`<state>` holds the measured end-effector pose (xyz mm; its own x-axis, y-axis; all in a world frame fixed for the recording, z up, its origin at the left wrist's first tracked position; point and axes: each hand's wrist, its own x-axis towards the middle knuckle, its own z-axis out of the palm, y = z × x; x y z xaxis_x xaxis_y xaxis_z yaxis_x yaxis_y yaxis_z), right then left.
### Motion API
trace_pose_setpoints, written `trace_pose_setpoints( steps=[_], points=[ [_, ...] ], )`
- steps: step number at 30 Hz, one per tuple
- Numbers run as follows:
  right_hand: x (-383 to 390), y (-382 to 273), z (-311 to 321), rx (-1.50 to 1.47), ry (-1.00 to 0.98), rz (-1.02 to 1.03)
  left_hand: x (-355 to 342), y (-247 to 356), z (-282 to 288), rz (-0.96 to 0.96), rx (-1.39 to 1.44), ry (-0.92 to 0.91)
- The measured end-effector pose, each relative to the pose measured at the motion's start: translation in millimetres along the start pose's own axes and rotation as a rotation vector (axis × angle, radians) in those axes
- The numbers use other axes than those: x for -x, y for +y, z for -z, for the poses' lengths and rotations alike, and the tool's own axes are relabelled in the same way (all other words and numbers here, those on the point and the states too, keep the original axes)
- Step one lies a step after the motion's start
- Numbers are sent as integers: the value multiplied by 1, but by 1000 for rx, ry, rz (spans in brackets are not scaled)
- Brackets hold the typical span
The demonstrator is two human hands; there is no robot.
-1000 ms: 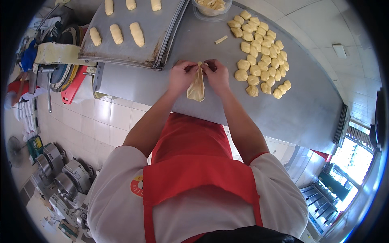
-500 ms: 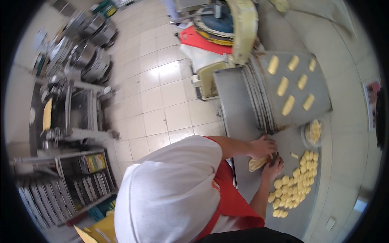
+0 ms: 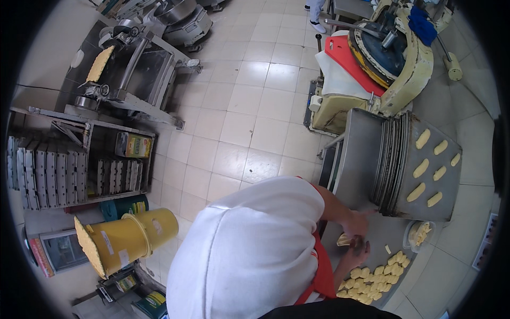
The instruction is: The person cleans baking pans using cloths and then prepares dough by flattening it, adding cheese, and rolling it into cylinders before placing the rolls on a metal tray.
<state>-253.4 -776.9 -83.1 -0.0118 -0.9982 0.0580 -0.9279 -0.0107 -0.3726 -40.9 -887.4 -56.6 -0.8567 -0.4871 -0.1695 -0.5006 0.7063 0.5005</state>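
Observation:
A flattened piece of yellow dough [image 3: 344, 240] lies on the grey worktop, partly hidden under my hands. My left hand [image 3: 357, 223] comes in from the upper side, its fingers curled over the dough and slightly blurred. Close against it, my right hand [image 3: 360, 252] has its fingers bent around the dough's near end. Many rounded dough pieces [image 3: 372, 282] sit in a cluster just below my right hand. A small dough strip [image 3: 388, 249] lies apart, next to a clear tub [image 3: 411, 245] of pale yellow sticks [image 3: 423, 233].
Beyond my left hand, a baking tray [image 3: 449, 204] carries several shaped dough logs [image 3: 421, 168], beside stacked trays [image 3: 393, 165]. A cream machine [image 3: 419, 80] with a red panel stands behind. Leftward are tiled floor [image 3: 228, 159], yellow bins [image 3: 127, 234] and a tray rack [image 3: 53, 170].
The view has swung left, so the worktop and trays appear farther right and lower, and yellow bins have come in. My hands stay together at the dough piece, covering more of it.

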Motion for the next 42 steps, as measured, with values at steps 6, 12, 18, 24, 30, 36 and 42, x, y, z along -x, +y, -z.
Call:
trace_pose_setpoints(
  steps=[6, 12, 18, 24, 30, 36, 42],
  points=[
    [7, -3, 2, 56, -19, 119, 4, -4, -27, -55, -37, 189],
    [14, -8, -1, 19, 156, -1, -8, -9, -33, -75, -60, 300],
    [18, -37, 10, -37, 12, -214, 10, -6, 1, -72, -141, -17],
    [32, -33, 7, -7, -24, -205, -1, -16, -19, -153, -232, 132],
    [35, -42, 0, -70, 141, -229, 1, -22, -16, -166, -141, 180],
    [45, -50, 4, -143, 101, -278, 12, -12, 6, -188, -128, -4],
    [53, -46, -5, 8, -6, -228, 11, -25, -4, -263, -167, 104]
  ],
)
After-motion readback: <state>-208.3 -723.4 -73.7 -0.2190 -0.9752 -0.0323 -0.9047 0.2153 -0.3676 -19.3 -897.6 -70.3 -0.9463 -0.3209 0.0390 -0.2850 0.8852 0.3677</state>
